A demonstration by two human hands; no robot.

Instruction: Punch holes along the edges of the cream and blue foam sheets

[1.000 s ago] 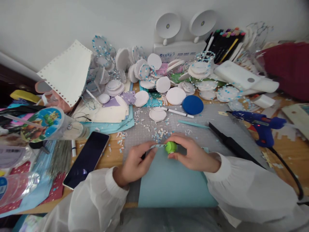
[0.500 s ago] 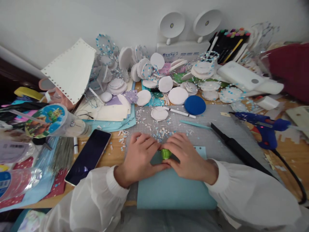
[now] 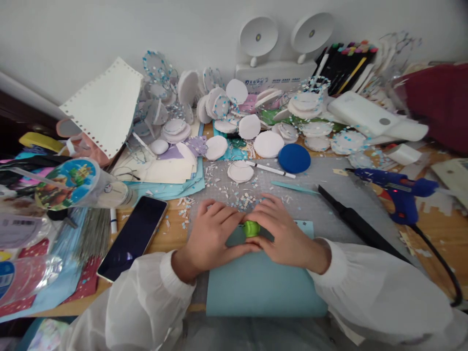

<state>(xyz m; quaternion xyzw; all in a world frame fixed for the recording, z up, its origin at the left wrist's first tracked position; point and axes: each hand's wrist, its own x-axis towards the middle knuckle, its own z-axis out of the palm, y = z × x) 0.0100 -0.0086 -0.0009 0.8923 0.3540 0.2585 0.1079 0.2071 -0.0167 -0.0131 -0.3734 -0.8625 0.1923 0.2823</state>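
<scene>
A small lime-green craft punch [image 3: 252, 228] sits at the far edge of a light-blue paper sheet [image 3: 266, 287]. My right hand [image 3: 280, 231] closes around the punch, thumb on the near side and fingers over the far side. From the left, my left hand [image 3: 215, 236] grips the sheet by its far edge, its index finger against the punch and its thumb tip close to my right thumb. A tiny dark star shape [image 3: 304, 224] shows near the sheet's far right corner. Small blue and white paper bits [image 3: 244, 201] lie just beyond my fingers.
Left of my hands lie a phone [image 3: 133, 239] and a lidded cup [image 3: 84, 183]. To the right are a black-handled tool [image 3: 356, 222] and a blue glue gun [image 3: 398, 187]. White discs [image 3: 268, 144], a blue disc [image 3: 294, 158] and a white pen [image 3: 272, 169] lie behind, on a grey mat [image 3: 226, 187].
My right fingers have lifted and shifted slightly, and the green punch appears a little higher. The whole view has moved slightly. Both hands keep their places at the sheet's far edge.
</scene>
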